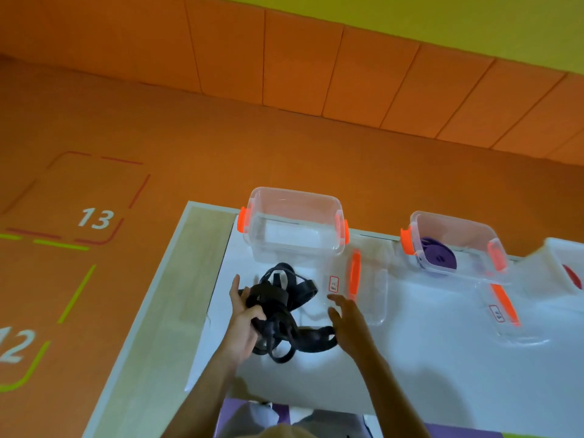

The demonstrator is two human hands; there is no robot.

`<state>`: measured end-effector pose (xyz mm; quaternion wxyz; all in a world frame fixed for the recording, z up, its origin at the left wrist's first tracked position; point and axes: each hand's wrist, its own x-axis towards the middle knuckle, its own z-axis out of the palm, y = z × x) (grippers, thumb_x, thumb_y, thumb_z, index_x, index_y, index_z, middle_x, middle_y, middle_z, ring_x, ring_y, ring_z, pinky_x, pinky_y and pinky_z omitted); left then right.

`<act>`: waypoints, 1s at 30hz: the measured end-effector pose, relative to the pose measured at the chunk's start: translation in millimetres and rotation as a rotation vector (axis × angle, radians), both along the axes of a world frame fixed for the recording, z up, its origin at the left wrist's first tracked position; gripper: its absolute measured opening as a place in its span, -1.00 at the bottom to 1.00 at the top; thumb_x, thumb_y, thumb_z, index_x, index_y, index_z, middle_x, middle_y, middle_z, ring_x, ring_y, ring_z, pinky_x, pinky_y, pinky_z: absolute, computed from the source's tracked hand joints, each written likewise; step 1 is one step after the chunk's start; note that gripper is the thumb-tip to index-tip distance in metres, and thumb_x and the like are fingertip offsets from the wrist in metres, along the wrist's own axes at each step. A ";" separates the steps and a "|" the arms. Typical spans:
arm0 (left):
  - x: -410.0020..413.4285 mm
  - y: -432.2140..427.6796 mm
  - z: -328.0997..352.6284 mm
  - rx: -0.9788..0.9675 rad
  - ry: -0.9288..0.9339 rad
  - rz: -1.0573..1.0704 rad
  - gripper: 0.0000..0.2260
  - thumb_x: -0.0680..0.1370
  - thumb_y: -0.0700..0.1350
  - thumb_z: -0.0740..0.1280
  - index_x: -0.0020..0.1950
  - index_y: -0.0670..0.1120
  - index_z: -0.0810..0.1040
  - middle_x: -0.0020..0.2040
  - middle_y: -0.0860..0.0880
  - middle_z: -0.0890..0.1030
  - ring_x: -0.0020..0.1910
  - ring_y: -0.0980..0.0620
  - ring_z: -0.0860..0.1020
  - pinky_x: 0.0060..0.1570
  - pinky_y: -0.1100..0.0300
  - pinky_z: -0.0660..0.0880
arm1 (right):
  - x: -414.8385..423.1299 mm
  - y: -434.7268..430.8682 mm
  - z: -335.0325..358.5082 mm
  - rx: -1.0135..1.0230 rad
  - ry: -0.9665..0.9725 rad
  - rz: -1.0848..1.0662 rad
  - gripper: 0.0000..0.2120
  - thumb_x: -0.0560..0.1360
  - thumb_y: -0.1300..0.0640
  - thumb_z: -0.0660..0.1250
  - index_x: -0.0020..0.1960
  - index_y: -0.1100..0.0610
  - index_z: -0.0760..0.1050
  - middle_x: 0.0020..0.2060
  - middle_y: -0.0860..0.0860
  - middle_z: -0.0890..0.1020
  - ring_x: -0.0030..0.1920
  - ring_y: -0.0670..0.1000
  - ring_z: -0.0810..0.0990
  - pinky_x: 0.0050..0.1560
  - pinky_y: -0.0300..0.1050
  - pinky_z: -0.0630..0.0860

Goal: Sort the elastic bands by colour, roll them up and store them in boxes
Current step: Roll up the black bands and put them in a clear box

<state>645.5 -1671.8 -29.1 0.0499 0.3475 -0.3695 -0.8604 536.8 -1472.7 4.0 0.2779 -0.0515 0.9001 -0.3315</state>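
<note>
At frame centre I see my left hand (243,324) gripping the tangled black bands (278,298). My right hand (350,320) is beside them, fingers spread. 1 clear box (294,197) stands just above, and a lid (355,273) lies to the right.

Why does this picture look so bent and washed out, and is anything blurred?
Head view: the wide lens bows the edge of the table and tilts the room; the white sheet glares brightly, nearly swallowing the clear lid; the rightmost box smears into blur; the black bands, left hand and right hand look fairly sharp.
</note>
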 end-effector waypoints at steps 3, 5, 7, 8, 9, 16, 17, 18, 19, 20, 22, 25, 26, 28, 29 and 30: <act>6.8 5.4 -5.5 0.008 -0.002 -0.013 0.00 0.43 -0.48 0.19 0.67 0.33 0.02 0.55 -0.01 0.35 0.42 -0.15 0.48 -0.01 0.04 0.68 | 13.5 -26.4 3.2 -0.110 -0.182 0.130 -0.62 0.73 -0.09 0.18 0.48 0.02 0.48 0.40 0.06 0.57 0.43 0.10 0.52 0.33 -0.08 0.43; 9.2 9.2 -5.3 0.005 0.016 -0.051 0.04 0.39 -0.48 0.22 0.68 0.31 -0.01 0.62 0.01 0.25 0.44 -0.15 0.47 -0.02 0.04 0.68 | 19.7 -39.3 4.0 -0.204 -0.393 0.163 -0.48 0.65 -0.21 0.30 0.53 -0.01 0.38 0.33 -0.02 0.58 0.33 0.04 0.60 0.23 -0.13 0.48; 9.7 12.2 -4.9 -0.011 0.044 -0.098 0.07 0.34 -0.43 0.27 0.69 0.26 -0.04 0.64 -0.03 0.18 0.45 -0.14 0.45 0.00 0.07 0.66 | 19.6 -40.0 2.5 -0.270 -0.434 0.129 -0.33 0.54 -0.08 0.53 0.53 -0.05 0.28 0.26 -0.02 0.62 0.25 0.01 0.66 0.16 -0.17 0.59; 9.5 12.4 -5.0 -0.019 0.045 -0.119 0.08 0.33 -0.41 0.30 0.69 0.27 -0.04 0.66 -0.01 0.15 0.47 -0.12 0.44 0.01 0.09 0.65 | 16.9 -36.8 0.2 -0.289 -0.404 0.102 -0.33 0.51 0.07 0.58 0.50 -0.01 0.31 0.19 -0.01 0.67 0.16 -0.01 0.71 0.07 -0.22 0.63; 9.7 12.0 -5.6 -0.021 0.039 -0.138 0.08 0.33 -0.41 0.32 0.68 0.30 -0.02 0.66 0.03 0.14 0.47 -0.08 0.44 0.04 0.09 0.65 | 12.8 -32.7 -2.1 -0.282 -0.356 0.089 -0.41 0.51 0.22 0.56 0.44 0.07 0.39 0.09 0.00 0.72 0.07 -0.02 0.73 -0.03 -0.28 0.63; 10.8 15.2 -15.2 -0.043 0.016 -0.086 -0.02 0.47 -0.51 0.37 0.61 0.35 0.16 0.55 0.05 0.40 0.43 -0.09 0.53 0.22 -0.02 0.65 | -1.2 -10.8 -9.3 -0.428 -0.052 -0.105 -0.86 0.55 0.38 0.45 -0.02 0.17 0.67 -0.02 0.01 0.74 0.03 -0.08 0.72 0.04 -0.16 0.67; 9.8 12.5 -14.6 -0.060 0.013 -0.079 -0.04 0.48 -0.51 0.36 0.60 0.36 0.20 0.49 0.09 0.46 0.40 -0.05 0.57 0.17 0.01 0.66 | -6.7 -6.0 -9.2 -0.513 -0.035 -0.210 -0.83 0.55 0.41 0.44 -0.04 0.16 0.68 -0.02 0.05 0.73 0.01 0.01 0.74 0.04 -0.13 0.70; 9.0 7.0 -14.1 -0.097 0.005 -0.090 -0.06 0.46 -0.48 0.37 0.58 0.36 0.24 0.44 0.12 0.49 0.37 -0.01 0.59 0.14 0.05 0.66 | -14.4 -0.4 -7.4 -0.609 -0.040 -0.312 -0.80 0.56 0.43 0.42 -0.04 0.15 0.69 -0.02 0.09 0.73 -0.01 0.11 0.75 0.04 -0.09 0.72; 9.2 -0.4 -13.8 -0.153 -0.019 -0.122 -0.08 0.43 -0.43 0.39 0.57 0.36 0.26 0.41 0.12 0.49 0.35 0.00 0.60 0.13 0.06 0.65 | -22.4 6.0 -5.2 -0.706 -0.048 -0.400 -0.79 0.56 0.44 0.41 -0.03 0.16 0.69 -0.01 0.12 0.72 -0.03 0.19 0.76 0.06 -0.04 0.72; 9.5 -8.9 -14.1 -0.208 -0.055 -0.152 -0.10 0.41 -0.39 0.38 0.57 0.33 0.28 0.40 0.12 0.47 0.34 -0.02 0.61 0.10 0.06 0.65 | -30.7 12.7 -2.1 -0.794 -0.055 -0.456 -0.81 0.56 0.43 0.42 -0.01 0.17 0.68 0.00 0.15 0.70 -0.03 0.25 0.75 0.09 0.00 0.71; 11.5 -21.3 -18.1 -0.261 -0.167 -0.214 -0.22 0.48 -0.42 0.36 0.55 0.24 0.35 0.38 0.08 0.45 0.30 -0.08 0.62 -0.05 0.10 0.66 | -41.2 20.2 6.6 -0.896 -0.077 -0.452 -0.84 0.53 0.32 0.46 0.09 0.18 0.65 0.01 0.20 0.67 0.00 0.31 0.73 0.16 0.08 0.69; 10.1 -16.0 -22.4 -0.338 -0.290 -0.321 -0.42 0.56 -0.43 0.32 0.46 0.08 0.46 0.30 -0.07 0.57 0.20 -0.07 0.63 -0.07 0.07 0.65 | -43.0 20.7 14.6 -0.890 -0.123 -0.307 -0.72 0.49 0.22 0.49 0.20 0.14 0.62 0.04 0.23 0.67 0.07 0.36 0.70 0.22 0.22 0.63; 7.6 -12.3 -24.0 -0.386 -0.326 -0.337 -0.50 0.57 -0.42 0.31 0.42 0.00 0.50 0.26 -0.13 0.62 0.15 -0.07 0.65 0.00 0.03 0.65 | -41.9 18.9 16.1 -0.875 -0.151 -0.241 -0.67 0.50 0.24 0.48 0.25 0.13 0.60 0.06 0.23 0.68 0.07 0.36 0.71 0.20 0.23 0.65; 2.4 -7.0 -25.7 -0.454 -0.373 -0.307 -0.65 0.57 -0.39 0.34 0.32 -0.14 0.59 0.15 -0.18 0.70 0.09 -0.12 0.68 0.11 -0.01 0.59 | -38.6 15.6 18.5 -0.804 -0.230 -0.101 -0.52 0.50 0.28 0.50 0.38 0.08 0.52 0.10 0.22 0.69 0.10 0.32 0.72 0.17 0.18 0.68; 0.8 -6.8 -24.8 -0.460 -0.380 -0.281 -0.71 0.57 -0.37 0.38 0.26 -0.15 0.63 0.10 -0.16 0.72 0.11 -0.13 0.69 0.16 0.00 0.58 | -37.4 15.4 19.0 -0.733 -0.257 -0.038 -0.44 0.50 0.30 0.52 0.43 0.04 0.48 0.13 0.18 0.70 0.12 0.29 0.72 0.16 0.14 0.69; -0.4 -8.3 -22.2 -0.464 -0.387 -0.259 -0.76 0.57 -0.35 0.41 0.18 -0.13 0.68 0.07 -0.14 0.74 0.13 -0.12 0.69 0.18 0.02 0.57 | -36.2 15.9 18.8 -0.641 -0.272 0.022 -0.37 0.50 0.31 0.55 0.48 -0.01 0.43 0.16 0.13 0.70 0.14 0.24 0.72 0.17 0.10 0.69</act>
